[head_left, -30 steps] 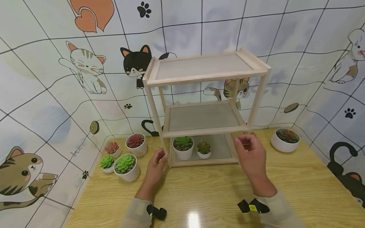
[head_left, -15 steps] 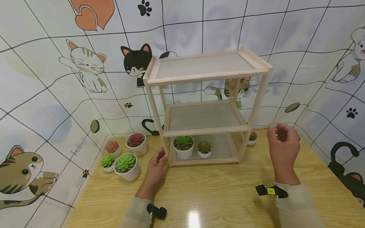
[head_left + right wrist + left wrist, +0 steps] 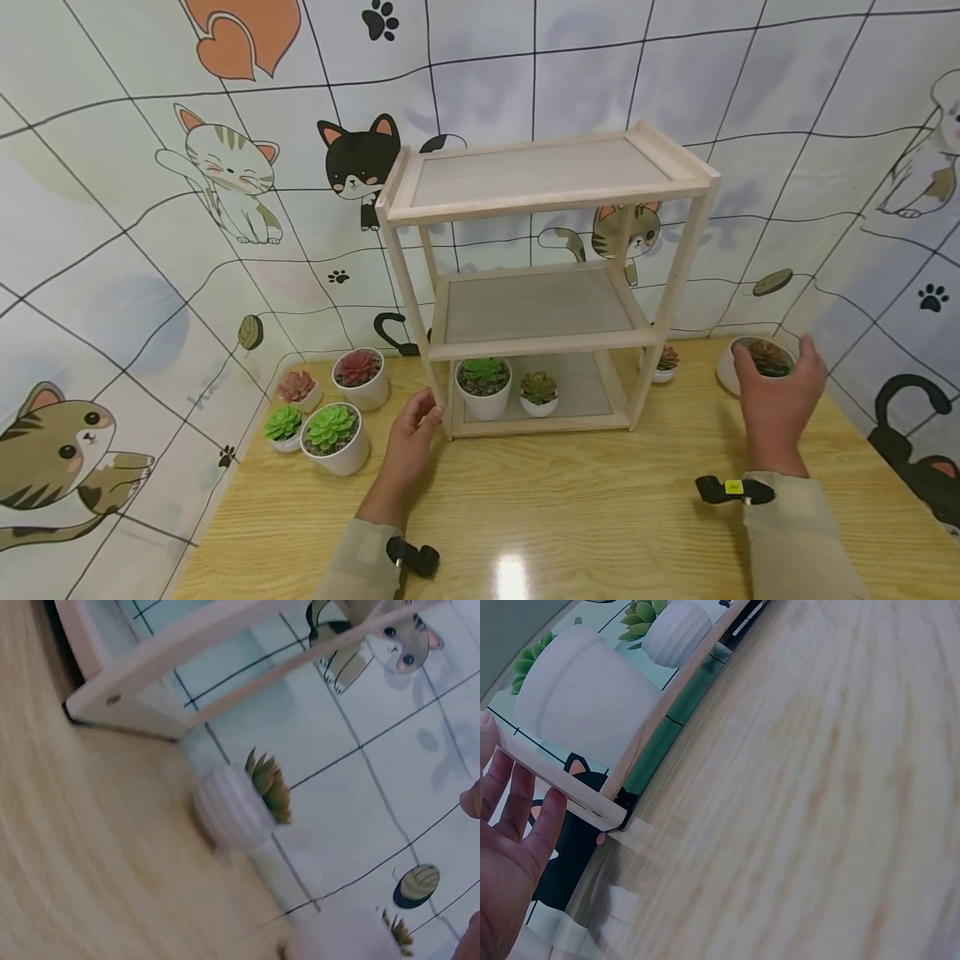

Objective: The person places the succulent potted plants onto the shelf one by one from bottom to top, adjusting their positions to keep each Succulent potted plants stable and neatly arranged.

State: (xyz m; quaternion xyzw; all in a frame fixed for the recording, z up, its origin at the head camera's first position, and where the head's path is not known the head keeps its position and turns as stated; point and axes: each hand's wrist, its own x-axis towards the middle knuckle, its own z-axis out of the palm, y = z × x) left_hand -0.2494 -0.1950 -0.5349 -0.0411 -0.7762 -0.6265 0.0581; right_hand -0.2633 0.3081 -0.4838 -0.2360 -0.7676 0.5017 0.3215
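A light wooden three-tier shelf (image 3: pixel 547 342) stands on the table. My left hand (image 3: pixel 408 437) holds its front left post low down, and in the left wrist view its fingers (image 3: pixel 546 825) meet the post. A green potted succulent (image 3: pixel 486 400) and a smaller potted succulent (image 3: pixel 538 402) sit on the bottom tier. At the right, my right hand (image 3: pixel 782 408) is spread with thumb and fingers apart in front of a wide white pot (image 3: pixel 727 371) with a reddish-green succulent (image 3: pixel 770 357). The hand covers part of this pot.
Left of the shelf are a large green succulent (image 3: pixel 333 437), a small green one (image 3: pixel 283 427), a dark red one (image 3: pixel 360 379) and a pink one (image 3: pixel 297 389). A small potted succulent (image 3: pixel 664 365) stands behind the shelf's right post. Cat-patterned walls (image 3: pixel 487 92) border the table (image 3: pixel 555 508).
My right hand has moved right, away from the shelf's right post to the wide white pot, and its fingers have spread. My left hand has stayed at the left post.
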